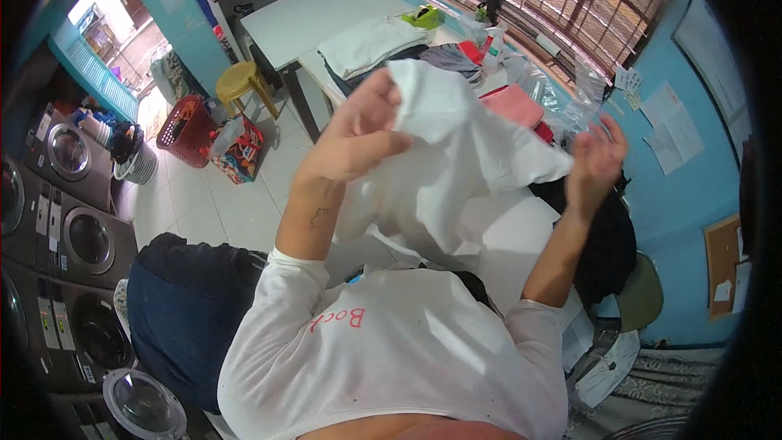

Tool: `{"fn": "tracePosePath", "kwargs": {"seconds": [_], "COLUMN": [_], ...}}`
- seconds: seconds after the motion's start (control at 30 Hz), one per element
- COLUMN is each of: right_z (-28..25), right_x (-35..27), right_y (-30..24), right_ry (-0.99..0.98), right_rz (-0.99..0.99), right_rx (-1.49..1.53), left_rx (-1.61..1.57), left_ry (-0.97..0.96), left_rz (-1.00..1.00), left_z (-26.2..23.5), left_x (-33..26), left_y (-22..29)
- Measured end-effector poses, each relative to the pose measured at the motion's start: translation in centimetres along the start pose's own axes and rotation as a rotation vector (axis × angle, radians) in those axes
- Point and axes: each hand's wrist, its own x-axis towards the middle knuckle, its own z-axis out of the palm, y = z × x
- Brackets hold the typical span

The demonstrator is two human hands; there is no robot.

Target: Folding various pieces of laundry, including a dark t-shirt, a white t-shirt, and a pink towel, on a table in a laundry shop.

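Note:
A white shirt [440,155] hangs in front of me, spread in loose folds over the table. My left hand [362,130] is closed on its upper left edge, thumb and fingers pinching the cloth. The shirt's right side runs out to a pointed corner, perhaps a sleeve, beside my right hand [599,161]. That hand is raised with its fingers apart; whether its palm touches the corner I cannot tell. Behind the shirt lie a folded white cloth [371,45] and a folded pink cloth [513,104].
A white table [326,16] extends toward the barred window. Clear plastic bags [562,98] and a spray bottle [493,47] stand by the sill. Dark cloth [607,232] lies at my right. A navy bundle [191,310], a red basket [183,132], a yellow stool [242,85] and front-loading washers [90,236] are leftward.

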Motion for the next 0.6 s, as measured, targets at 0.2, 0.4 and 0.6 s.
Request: {"fn": "tracePosePath", "kwargs": {"seconds": [0.2,0.4,0.6], "right_z": [7.1,6.9,3.5], "right_x": [-1.9,4.4,9.6], "right_y": [-4.9,-6.5,-6.3], "right_ry": [-0.573,-0.411,-0.319], "right_rz": [-0.307,-0.856,-0.603], "right_rx": [0.174,-0.286,-0.484], "left_rx": [-0.071,0.969,1.527], "left_ry": [-0.212,-0.472,-0.287], "left_rz": [-0.098,-0.107,-0.054], "left_z": [-0.2,-3.2,-8.5], "left_x": [1.0,-1.5,-4.0], "left_y": [-0.1,-5.0,-1.7]}}
